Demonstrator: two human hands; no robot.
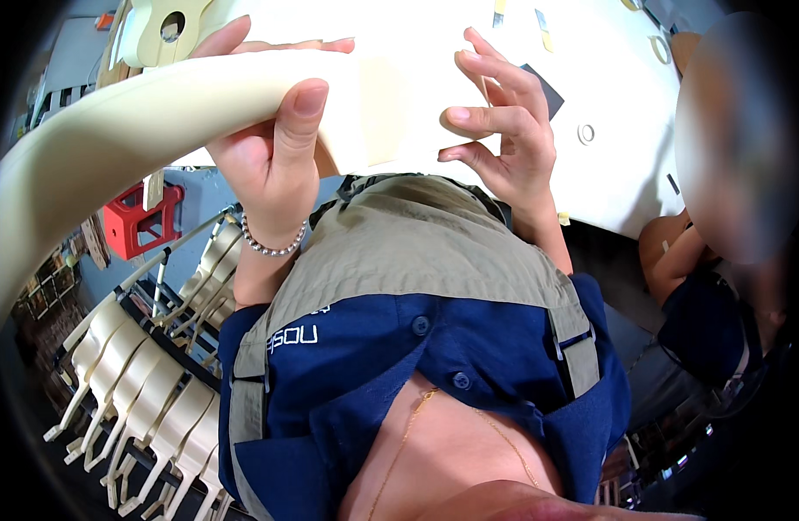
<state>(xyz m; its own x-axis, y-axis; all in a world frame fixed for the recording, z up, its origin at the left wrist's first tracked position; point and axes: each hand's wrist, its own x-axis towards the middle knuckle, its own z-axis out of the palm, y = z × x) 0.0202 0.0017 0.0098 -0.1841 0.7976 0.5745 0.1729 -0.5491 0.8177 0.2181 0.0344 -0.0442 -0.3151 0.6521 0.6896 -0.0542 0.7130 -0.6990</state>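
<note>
Across the middle and lower middle, an olive-grey apron [434, 234] is worn over a navy shirt [356, 360]. The upper part is filled by a brightly lit white tabletop [612, 78]. A long, curved cream piece [156, 113] is held up, sweeping from the left edge to the upper centre. At the lower left, a row of cream long-necked pieces [147, 395] is hung on a rack. At the right edge, another person [707, 317] in navy is seen.

The curved piece is grasped by the left hand [269, 161], its thumb laid on the near face and its fingers passed behind. The right hand [521, 148] is seen at upper centre-right, fingers spread and half curled; whether anything is gripped there cannot be told, the pale area beside it being washed out.

A cream body with a round hole [145, 42] is placed at the upper left, a red stool [126, 221] below it. A dark flat sheet [549, 91] is partly covered by the right hand. A beaded bracelet [269, 250] is worn on the left wrist.
</note>
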